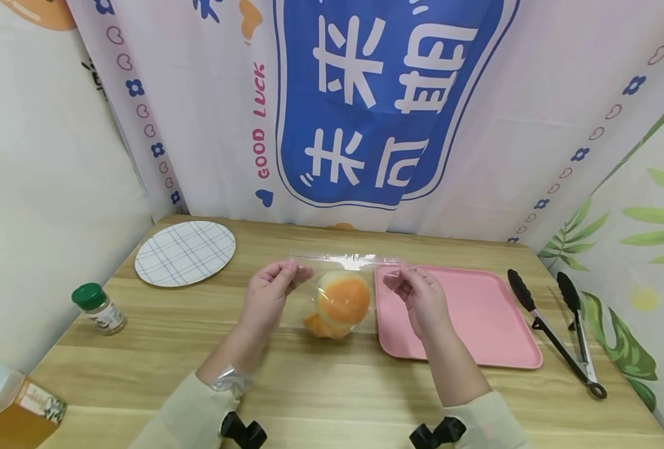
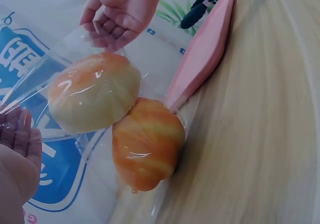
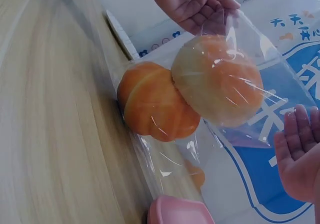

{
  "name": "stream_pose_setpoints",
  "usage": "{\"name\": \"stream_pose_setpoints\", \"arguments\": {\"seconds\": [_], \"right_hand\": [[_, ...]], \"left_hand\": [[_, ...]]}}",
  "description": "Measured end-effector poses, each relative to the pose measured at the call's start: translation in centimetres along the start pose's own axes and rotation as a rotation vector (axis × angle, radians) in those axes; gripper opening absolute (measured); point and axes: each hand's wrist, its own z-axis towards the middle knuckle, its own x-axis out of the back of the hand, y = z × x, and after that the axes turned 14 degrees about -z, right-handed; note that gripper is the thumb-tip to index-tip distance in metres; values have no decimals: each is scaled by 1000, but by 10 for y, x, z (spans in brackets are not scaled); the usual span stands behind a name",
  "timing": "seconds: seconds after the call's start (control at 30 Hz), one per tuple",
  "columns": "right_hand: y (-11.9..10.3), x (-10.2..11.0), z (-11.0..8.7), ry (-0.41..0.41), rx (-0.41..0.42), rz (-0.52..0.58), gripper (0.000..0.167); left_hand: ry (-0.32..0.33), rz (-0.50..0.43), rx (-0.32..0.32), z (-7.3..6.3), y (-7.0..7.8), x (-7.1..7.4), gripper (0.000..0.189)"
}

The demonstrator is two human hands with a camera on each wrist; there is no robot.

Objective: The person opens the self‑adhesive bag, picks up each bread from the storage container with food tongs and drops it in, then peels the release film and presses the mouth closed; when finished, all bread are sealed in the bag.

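Observation:
Between the two hands hangs a clear plastic bag (image 1: 360,259), its top edge stretched sideways. My left hand (image 1: 270,290) pinches the upper left corner between thumb and fingers, and my right hand (image 1: 420,296) pinches the upper right one. Inside lie two breads: a round golden bun (image 1: 344,298) and, below it, a ridged croissant-like roll (image 1: 325,325). Both wrist views show the roll (image 2: 147,144) low in the bag, close over the wooden table, with the bun (image 3: 217,81) leaning against it nearer the opening.
A pink tray (image 1: 478,312) lies right of the bag, partly behind my right hand. Black-tipped tongs (image 1: 562,343) rest beyond it. At left are a checked plate (image 1: 186,252), a green-capped jar (image 1: 100,310) and a container of amber contents (image 1: 14,408). A printed cloth (image 1: 208,125) hangs behind the table.

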Motion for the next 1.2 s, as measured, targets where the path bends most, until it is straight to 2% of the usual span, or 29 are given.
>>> {"name": "stream_pose_setpoints", "arguments": {"seconds": [0.13, 0.3, 0.5, 0.67, 0.77, 0.87, 0.93, 1.0, 1.1, 1.13, 1.2], "right_hand": [[-1, -3, 1, 40, -36, -8, 33], [-2, -5, 3, 105, -67, -39, 32], [-3, -4, 3, 125, -99, -86, 29], [-6, -3, 2, 149, -94, -215, 15], [-9, -3, 1, 195, -42, -356, 25], [-13, -5, -1, 265, 129, -487, 36], [-18, -9, -3, 289, 348, -587, 35], [-24, -18, -3, 279, 614, -694, 29], [-36, -36, -1, 172, 991, -856, 19], [-40, -43, 0, 115, 1076, -901, 16], [-48, -55, 3, -3, 1178, -982, 13]], "left_hand": [[-3, 5, 15, 0, -4, 0, 24], [-54, 57, 25, -2, -5, 1, 17], [-96, 64, -15, -4, -5, -1, 14], [-118, 85, -63, -4, -6, -2, 8], [-119, 104, -76, -4, -6, -2, 14], [-125, 111, -78, -3, -5, -2, 16], [-130, 107, -77, -3, -5, -2, 16], [-134, 100, -76, -2, -5, -3, 15], [-142, 92, -82, -3, -5, -6, 12], [-148, 83, -84, -3, -5, -7, 11], [-167, 63, -93, -4, -5, -8, 10]]}}
